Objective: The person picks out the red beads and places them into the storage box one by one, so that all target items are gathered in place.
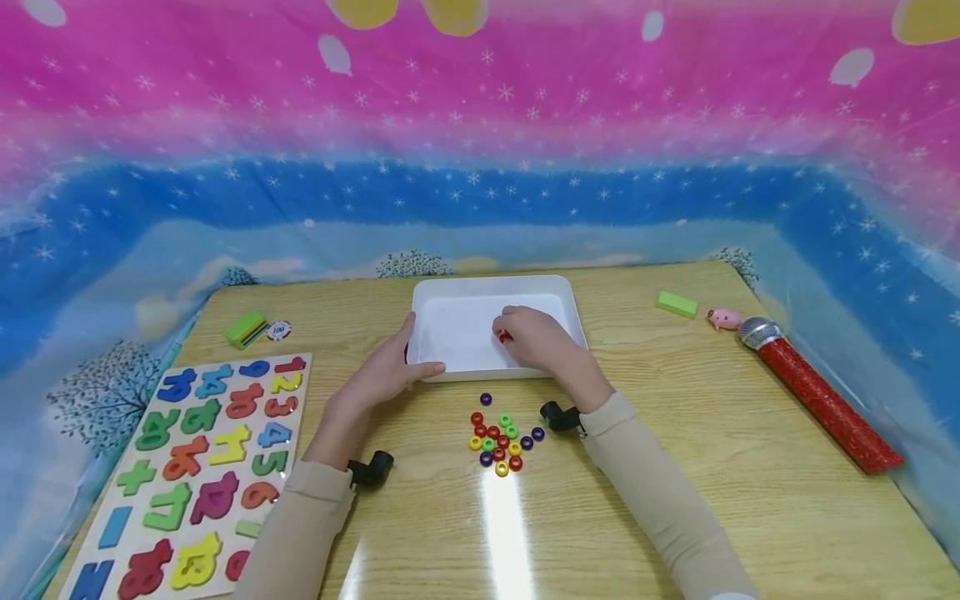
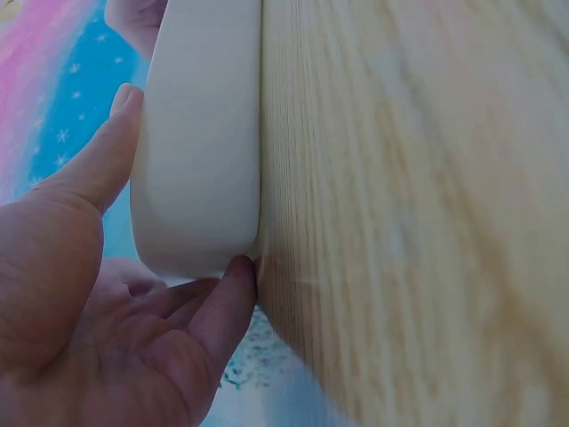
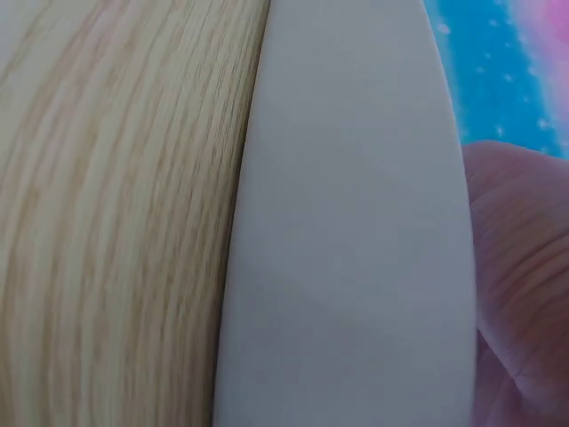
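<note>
A shallow white tray (image 1: 450, 333) sits at the back middle of the table. At its front left corner my left hand (image 1: 386, 367) holds it, the thumb on the front rim and the fingers along the left side; the left wrist view shows the tray's outer wall (image 2: 200, 133) between them. My right hand (image 1: 532, 337) reaches over the front wall and pinches a red bead (image 1: 504, 336) inside the tray. In the right wrist view the tray wall (image 3: 347, 222) hides most of that hand. Several ring-shaped beads (image 1: 493, 432), red, green, yellow and purple, lie loose before the tray.
A number puzzle board (image 1: 300, 371) lies at the left. Behind it are coloured blocks (image 1: 246, 328) and a poker chip (image 1: 279, 331). To the right lie a green block (image 1: 677, 304), a pink pig figure (image 1: 723, 317) and a red microphone (image 1: 825, 400).
</note>
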Demonstrator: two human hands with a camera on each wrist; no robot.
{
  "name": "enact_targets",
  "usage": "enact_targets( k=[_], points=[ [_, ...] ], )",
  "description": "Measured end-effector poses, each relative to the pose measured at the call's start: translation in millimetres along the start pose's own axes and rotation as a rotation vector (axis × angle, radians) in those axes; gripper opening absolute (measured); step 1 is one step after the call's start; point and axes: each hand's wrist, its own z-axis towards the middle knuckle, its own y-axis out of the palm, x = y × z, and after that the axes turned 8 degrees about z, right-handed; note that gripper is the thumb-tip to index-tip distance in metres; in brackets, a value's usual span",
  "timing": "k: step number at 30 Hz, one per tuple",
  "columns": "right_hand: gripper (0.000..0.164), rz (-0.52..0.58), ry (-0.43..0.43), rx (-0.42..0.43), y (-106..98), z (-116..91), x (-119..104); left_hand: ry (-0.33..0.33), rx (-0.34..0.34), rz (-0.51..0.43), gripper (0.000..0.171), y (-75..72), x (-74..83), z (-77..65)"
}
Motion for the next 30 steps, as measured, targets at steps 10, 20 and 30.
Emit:
enact_targets(
  k=[10, 20, 30],
  points=[
    [0.022, 0.021, -0.042, 0.02, -15.1, -15.4, -4.3, -0.006, -0.01, -0.004, 0.104, 1.2, 0.5, 1.4],
    [0.019, 0.046, -0.115, -0.001, -26.6, -38.4, -19.3, -0.007, -0.014, 0.003, 0.103, -0.5, -1.2, 0.6],
    [0.025, 0.031, -0.277, -0.037, -20.0, -59.9, -37.5, -0.011, -0.011, -0.008, 0.103, -0.7, 0.2, -0.6]
  ],
)
